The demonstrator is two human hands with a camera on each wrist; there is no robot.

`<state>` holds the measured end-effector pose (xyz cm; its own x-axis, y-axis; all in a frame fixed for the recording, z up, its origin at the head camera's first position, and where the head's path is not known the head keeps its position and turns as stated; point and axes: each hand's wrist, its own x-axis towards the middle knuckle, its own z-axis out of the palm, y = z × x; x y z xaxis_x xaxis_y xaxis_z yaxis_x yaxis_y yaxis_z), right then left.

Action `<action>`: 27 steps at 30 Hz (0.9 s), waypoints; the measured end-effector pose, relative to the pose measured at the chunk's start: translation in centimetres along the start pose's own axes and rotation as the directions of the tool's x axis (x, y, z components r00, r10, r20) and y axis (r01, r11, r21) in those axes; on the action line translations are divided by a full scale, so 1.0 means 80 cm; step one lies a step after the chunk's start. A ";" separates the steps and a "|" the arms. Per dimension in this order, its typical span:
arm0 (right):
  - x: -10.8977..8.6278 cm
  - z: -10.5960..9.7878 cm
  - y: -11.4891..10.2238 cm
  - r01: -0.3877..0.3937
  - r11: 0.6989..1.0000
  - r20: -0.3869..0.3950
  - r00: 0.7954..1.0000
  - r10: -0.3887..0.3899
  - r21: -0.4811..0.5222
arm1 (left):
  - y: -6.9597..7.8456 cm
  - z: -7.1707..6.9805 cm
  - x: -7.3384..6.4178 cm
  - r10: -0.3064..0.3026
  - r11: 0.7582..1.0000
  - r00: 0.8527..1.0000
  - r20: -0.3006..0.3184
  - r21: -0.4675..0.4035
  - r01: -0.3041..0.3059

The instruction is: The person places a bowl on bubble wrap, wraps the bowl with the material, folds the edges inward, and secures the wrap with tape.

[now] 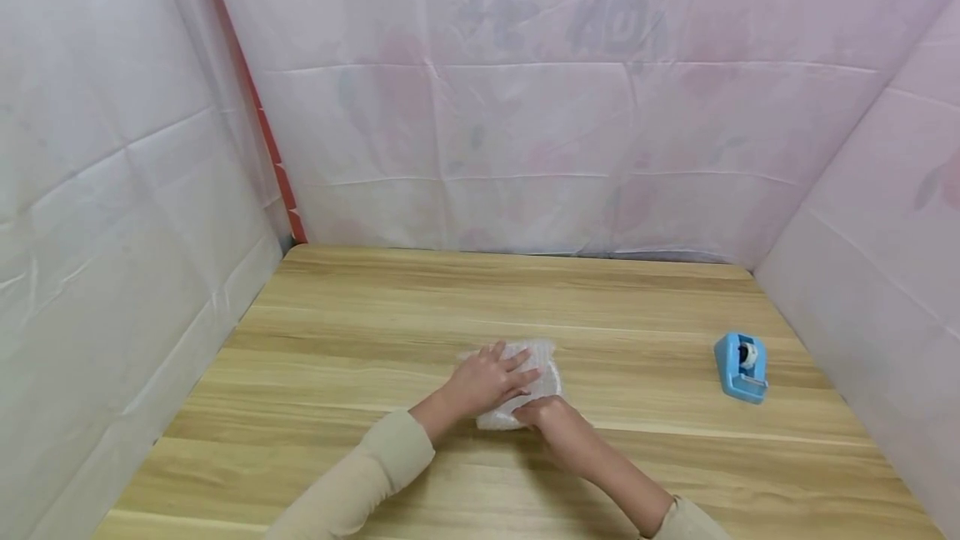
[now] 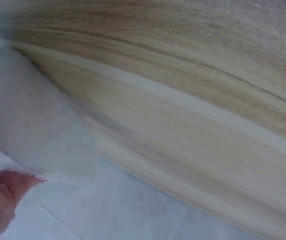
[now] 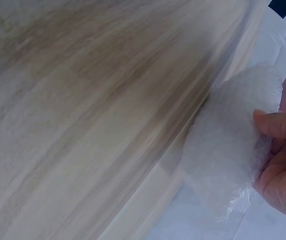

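A folded piece of bubble wrap (image 1: pixel 543 352) lies on the wooden table, near the front middle. My left hand (image 1: pixel 483 380) rests on top of it, with its fingers spread flat across the wrap. From the near right side my right hand (image 1: pixel 551 423) holds the wrap's edge. In the right wrist view, the thumb and curled fingers of the right hand (image 3: pixel 283 160) pinch the border of the cloudy, translucent bubble wrap (image 3: pixel 228 135). The left wrist view catches a broad, smooth side of the wrap (image 2: pixel 32 110). Whatever may lie inside is hidden.
A blue tape dispenser (image 1: pixel 742 369) with a roll of tape stands at the right side of the wooden table (image 1: pixel 337 315). Pale printed sheets (image 1: pixel 525 132) hang as walls behind the table and on both sides. A red strip (image 1: pixel 255 98) runs down the back left corner.
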<state>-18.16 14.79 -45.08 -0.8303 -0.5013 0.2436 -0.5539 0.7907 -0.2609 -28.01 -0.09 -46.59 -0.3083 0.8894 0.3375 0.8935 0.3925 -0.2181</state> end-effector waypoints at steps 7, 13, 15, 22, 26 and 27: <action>0.000 0.004 0.001 0.007 1.000 -0.029 1.000 -0.007 0.005 | 0.009 -0.006 -0.001 -0.035 0.999 0.995 0.091 0.004 0.035; -0.001 0.005 0.002 -0.021 0.999 -0.030 0.999 0.023 0.047 | 0.012 0.003 -0.011 -0.050 0.996 0.996 0.079 -0.076 0.056; -0.002 0.005 0.001 -0.038 0.998 -0.022 0.999 0.040 0.058 | 0.015 0.005 -0.015 -0.060 0.993 0.998 0.003 -0.103 0.060; -0.002 0.005 0.002 -0.035 0.998 -0.028 0.999 0.036 0.060 | 0.021 0.003 -0.019 -0.050 0.998 0.992 -0.115 -0.049 0.045; -0.001 0.006 0.004 -0.022 0.999 -0.036 0.999 0.024 0.043 | 0.019 0.002 -0.019 -0.042 0.998 0.998 -0.045 -0.051 0.040; -0.001 0.006 0.004 -0.024 0.999 -0.034 0.999 0.026 0.044 | 0.019 0.002 -0.018 -0.041 0.998 0.999 -0.025 -0.052 0.039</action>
<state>-18.29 14.92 -45.59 -0.8417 -0.4687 0.2683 -0.5359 0.7861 -0.3079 -26.28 -0.77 -47.59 -0.3362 0.8666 0.3687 0.8966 0.4144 -0.1564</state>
